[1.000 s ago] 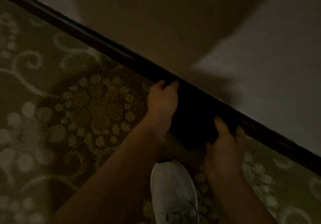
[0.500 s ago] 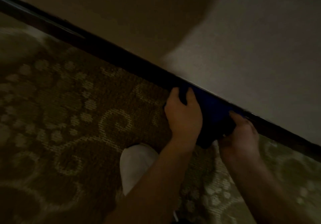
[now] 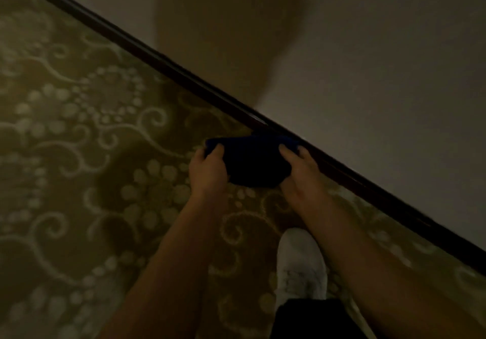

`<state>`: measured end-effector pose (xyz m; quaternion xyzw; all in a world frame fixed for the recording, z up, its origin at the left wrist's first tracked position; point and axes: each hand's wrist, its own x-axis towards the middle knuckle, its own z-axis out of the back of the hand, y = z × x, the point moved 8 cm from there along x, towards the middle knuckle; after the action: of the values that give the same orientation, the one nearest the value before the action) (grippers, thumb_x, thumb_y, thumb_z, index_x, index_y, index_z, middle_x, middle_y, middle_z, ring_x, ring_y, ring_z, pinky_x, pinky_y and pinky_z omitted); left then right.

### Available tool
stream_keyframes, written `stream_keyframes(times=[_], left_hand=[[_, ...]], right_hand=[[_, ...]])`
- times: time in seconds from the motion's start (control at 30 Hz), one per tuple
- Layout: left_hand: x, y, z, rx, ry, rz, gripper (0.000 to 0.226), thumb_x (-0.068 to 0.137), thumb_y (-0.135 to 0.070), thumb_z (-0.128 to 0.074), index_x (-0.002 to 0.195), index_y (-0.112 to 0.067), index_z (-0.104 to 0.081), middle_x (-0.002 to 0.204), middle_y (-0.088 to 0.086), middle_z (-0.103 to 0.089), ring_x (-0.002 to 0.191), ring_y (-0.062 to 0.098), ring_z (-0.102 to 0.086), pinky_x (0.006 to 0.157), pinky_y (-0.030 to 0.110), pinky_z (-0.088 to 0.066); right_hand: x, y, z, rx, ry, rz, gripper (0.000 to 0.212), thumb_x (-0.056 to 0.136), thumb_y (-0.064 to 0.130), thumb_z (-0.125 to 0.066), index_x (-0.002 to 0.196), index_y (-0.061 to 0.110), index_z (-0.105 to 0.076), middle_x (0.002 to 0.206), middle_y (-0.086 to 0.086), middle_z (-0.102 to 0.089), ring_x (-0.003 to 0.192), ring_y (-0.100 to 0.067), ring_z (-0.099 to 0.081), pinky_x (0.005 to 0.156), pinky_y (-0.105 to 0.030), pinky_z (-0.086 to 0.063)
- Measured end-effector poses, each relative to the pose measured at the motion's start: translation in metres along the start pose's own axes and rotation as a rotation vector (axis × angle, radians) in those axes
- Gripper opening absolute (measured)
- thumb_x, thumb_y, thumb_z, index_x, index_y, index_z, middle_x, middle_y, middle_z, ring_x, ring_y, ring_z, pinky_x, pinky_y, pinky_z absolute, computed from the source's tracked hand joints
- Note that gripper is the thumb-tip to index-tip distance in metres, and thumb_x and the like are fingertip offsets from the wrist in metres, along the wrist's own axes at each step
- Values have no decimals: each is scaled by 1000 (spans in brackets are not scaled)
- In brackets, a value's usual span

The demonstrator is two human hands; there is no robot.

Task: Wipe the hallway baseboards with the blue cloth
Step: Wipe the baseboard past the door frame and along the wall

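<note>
The scene is dim. A dark blue cloth point(image 3: 252, 160) is bunched between my two hands just in front of the dark wooden baseboard point(image 3: 157, 57), which runs diagonally from upper left to lower right. My left hand point(image 3: 207, 170) grips the cloth's left end with curled fingers. My right hand point(image 3: 299, 170) holds the right end, its fingers lying close to the baseboard. The cloth's far edge touches or nearly touches the baseboard; I cannot tell which.
A patterned olive carpet point(image 3: 79, 154) with pale swirls and dots covers the floor. A plain pale wall point(image 3: 368, 62) rises behind the baseboard, with a shadow on it. My white shoe point(image 3: 302, 262) stands on the carpet below my right arm.
The cloth and both hands have come slightly off the baseboard toward the carpet. My left hand now grips the cloth's left end instead of pressing it to the board. The view shifted.
</note>
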<state>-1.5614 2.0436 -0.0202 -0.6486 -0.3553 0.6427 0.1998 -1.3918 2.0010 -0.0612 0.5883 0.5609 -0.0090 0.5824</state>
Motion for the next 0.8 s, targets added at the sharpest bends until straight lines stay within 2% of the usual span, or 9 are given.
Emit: stream_keyframes(times=[0.07,0.13,0.23,0.33,0.53,0.6,0.67,0.73,0.8], left_hand=[[3,-21,14,26,8,-31,47,101,-25,-51,147,-19,-40,131,-1,-57,105,16,-60,85,30,-52],[19,-32,21,29,38,-71,31,101,-27,-52,131,-21,-55,120,-2,-63,96,11,-63,70,23,-53],[63,-30,29,15,95,-138,11,101,-24,-52,104,-24,-62,98,-7,-67,75,2,-66,52,14,-52],[112,-21,39,95,134,-171,13,100,-21,-53,104,-22,-65,98,-6,-70,75,0,-69,56,13,-53],[205,-65,34,152,110,-145,15,100,-23,-54,91,-29,-65,88,-14,-70,71,-3,-70,57,15,-53],[227,-74,27,182,117,-126,12,99,-25,-56,106,-25,-66,94,-10,-70,73,2,-71,55,18,-53],[242,-71,22,176,100,-68,25,98,-30,-56,122,-23,-62,103,-7,-68,83,8,-69,55,20,-55],[249,-70,17,182,103,-42,16,99,-31,-55,113,-28,-63,102,-7,-67,86,11,-68,56,24,-58],[253,-68,11,183,160,-29,10,100,-29,-54,97,-33,-63,100,-6,-67,91,17,-69,75,35,-62]], right_hand=[[-14,-8,-13,-9,0,-6,16,96,14,-61,101,29,-61,111,-5,-68,101,-23,-67,85,-38,-56],[-11,-13,-25,-57,-12,37,17,97,19,-60,97,35,-58,112,2,-65,101,-17,-65,83,-34,-55],[21,-33,-40,-121,-84,125,22,98,26,-59,118,35,-56,121,9,-59,108,-11,-61,90,-31,-53],[52,-75,-52,-72,-184,93,48,98,28,-59,143,27,-44,134,1,-57,116,-18,-60,101,-43,-51],[106,-84,-99,45,-248,11,65,95,29,-63,152,31,-31,145,0,-49,124,-20,-56,107,-44,-46],[117,-89,-109,95,-286,-12,67,96,28,-63,152,32,-28,139,3,-50,116,-18,-58,101,-39,-50],[126,-96,-113,123,-302,-2,67,95,28,-63,152,34,-28,125,8,-52,103,-10,-59,88,-31,-53],[133,-96,-119,163,-332,2,62,95,30,-63,149,35,-32,126,8,-51,104,-11,-59,85,-29,-51],[145,-101,-122,172,-364,-5,46,96,30,-62,137,37,-44,129,5,-54,107,-15,-60,88,-34,-53]])
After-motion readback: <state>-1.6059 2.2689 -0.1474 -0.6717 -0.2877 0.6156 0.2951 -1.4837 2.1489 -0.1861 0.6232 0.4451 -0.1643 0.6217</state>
